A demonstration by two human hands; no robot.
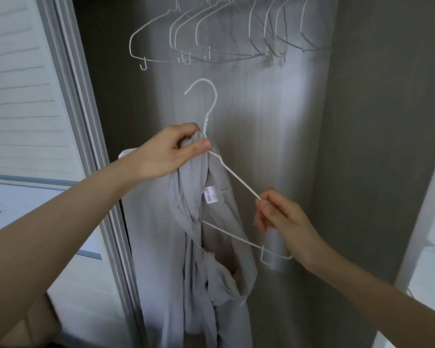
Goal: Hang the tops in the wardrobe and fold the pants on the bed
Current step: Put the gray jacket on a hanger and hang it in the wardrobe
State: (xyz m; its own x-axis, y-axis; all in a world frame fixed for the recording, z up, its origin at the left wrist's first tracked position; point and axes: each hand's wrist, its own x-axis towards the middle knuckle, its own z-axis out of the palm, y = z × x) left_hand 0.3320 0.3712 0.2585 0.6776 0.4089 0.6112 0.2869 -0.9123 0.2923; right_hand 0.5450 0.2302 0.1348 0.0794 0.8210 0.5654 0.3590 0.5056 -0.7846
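- Head view looks into an open wardrobe [261,101] with a grey back wall.
- Left hand [166,151] has its fingers and thumb curled tight, pinching the collar of a light grey top [161,247] together with the neck of a white wire hanger [232,177], just below the hook.
- Hook of that hanger points up and curls to the left, free of the rail.
- Right hand [281,217] pinches the hanger's right shoulder wire between thumb and fingertips; the hanger is tilted, its right end lower than its neck.
- Grey top hangs bunched from the left hand's grip, draped down in front of the wardrobe's left side; a small white label [210,194] shows inside the neck opening.
- Hanger's left part is inside the garment; the right shoulder wire and the lower bar's right end are bare.
- Row of empty wire hangers [211,38] hangs along the wardrobe's top edge, above both hands.
- Sliding door [25,96] with horizontal slats stands at the wardrobe's left edge.
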